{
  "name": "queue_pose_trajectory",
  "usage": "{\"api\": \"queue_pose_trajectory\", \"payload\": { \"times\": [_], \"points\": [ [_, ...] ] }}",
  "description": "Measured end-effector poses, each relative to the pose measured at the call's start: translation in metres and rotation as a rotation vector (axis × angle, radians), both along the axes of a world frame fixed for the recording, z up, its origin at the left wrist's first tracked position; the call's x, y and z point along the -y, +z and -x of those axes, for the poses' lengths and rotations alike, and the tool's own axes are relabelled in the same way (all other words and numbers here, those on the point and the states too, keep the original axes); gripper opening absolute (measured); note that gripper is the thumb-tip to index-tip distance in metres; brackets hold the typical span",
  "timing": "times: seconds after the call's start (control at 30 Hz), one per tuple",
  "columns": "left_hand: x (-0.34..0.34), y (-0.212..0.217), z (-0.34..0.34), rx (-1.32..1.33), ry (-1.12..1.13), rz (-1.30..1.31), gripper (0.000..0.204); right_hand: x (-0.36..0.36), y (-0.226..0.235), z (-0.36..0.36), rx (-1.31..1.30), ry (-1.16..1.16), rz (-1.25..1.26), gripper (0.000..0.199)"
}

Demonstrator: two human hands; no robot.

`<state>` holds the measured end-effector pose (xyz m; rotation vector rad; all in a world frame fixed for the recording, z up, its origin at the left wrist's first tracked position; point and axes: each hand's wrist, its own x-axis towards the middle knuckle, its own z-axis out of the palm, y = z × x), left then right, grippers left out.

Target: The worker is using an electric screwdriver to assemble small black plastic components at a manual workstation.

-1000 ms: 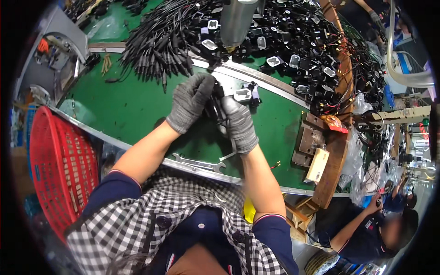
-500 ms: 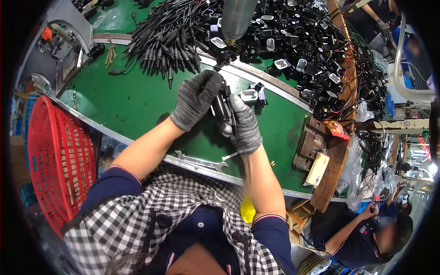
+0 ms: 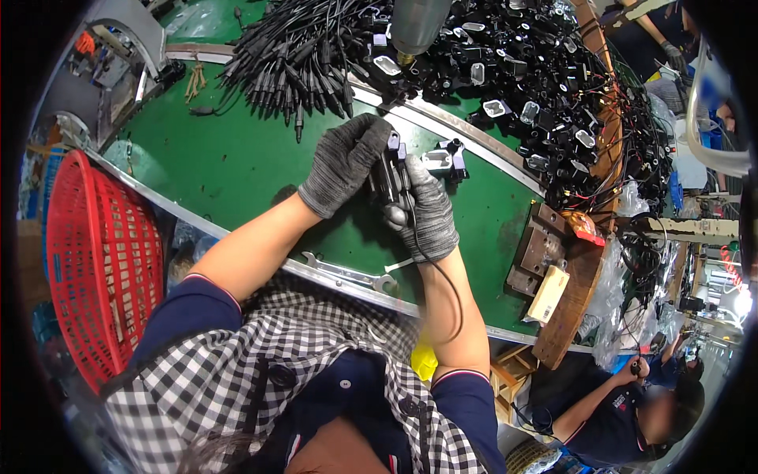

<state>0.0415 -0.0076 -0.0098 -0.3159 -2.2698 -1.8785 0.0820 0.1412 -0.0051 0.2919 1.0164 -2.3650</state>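
Both hands wear grey knit gloves and meet over the green bench top (image 3: 237, 174). My left hand (image 3: 343, 167) is closed, its thumb and fingers gripping the upper end of a black plastic housing (image 3: 387, 180). Around the same housing's lower right side wraps my right hand (image 3: 430, 213), also closed. A thin black cable (image 3: 456, 296) hangs from it, looping down over my right forearm. Small pale lilac blocks (image 3: 394, 141) show at the housing's top end. Just beyond my right hand lies another black part (image 3: 444, 160) with a silvery window. My fingers hide much of the held housing.
Black cables (image 3: 300, 75) and black housings (image 3: 505, 87) are heaped along the back. A grey cylindrical tool (image 3: 418, 28) hangs above. Near the front edge lies a wrench (image 3: 351, 276); a metal block (image 3: 541, 245) stands right. A red basket (image 3: 103, 261) is at left; a co-worker (image 3: 616, 411) sits lower right.
The housing has turned a little in my hands, bringing the lilac blocks into view. The black cable now bows out across my right forearm. Both hands keep their hold.
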Motion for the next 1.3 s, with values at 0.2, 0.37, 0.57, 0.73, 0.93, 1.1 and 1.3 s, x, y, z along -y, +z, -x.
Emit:
{"api": "queue_pose_trajectory", "payload": {
  "times": [0.2,0.37,0.57,0.73,0.93,1.1,1.3],
  "points": [
    [-0.001,0.004,-0.003,-0.112,0.034,0.299,0.034,0.0,-0.032,0.004,-0.663,-0.116,-1.003,0.034],
    [0.004,-0.002,0.001,0.02,-0.052,0.002,0.034,0.004,-0.009,0.003,0.003,-0.04,-0.006,0.033],
    [0.002,0.007,-0.001,-0.089,0.034,0.357,0.035,0.004,-0.029,0.003,-0.526,-0.164,-0.806,0.032],
    [0.001,0.001,-0.003,-0.008,-0.001,0.118,0.031,0.0,-0.019,0.005,-0.292,-0.105,-0.408,0.032],
    [0.002,0.004,0.002,-0.015,0.019,0.237,0.029,-0.001,-0.006,0.003,-0.105,-0.018,-0.212,0.03],
    [0.0,0.004,-0.004,-0.025,0.024,0.327,0.028,0.004,-0.021,0.003,-0.682,-0.242,-0.955,0.026],
    [0.0,-0.004,0.001,-0.016,-0.009,-0.039,0.027,0.002,-0.013,0.002,-0.029,-0.07,0.036,0.024]
  ]
}}
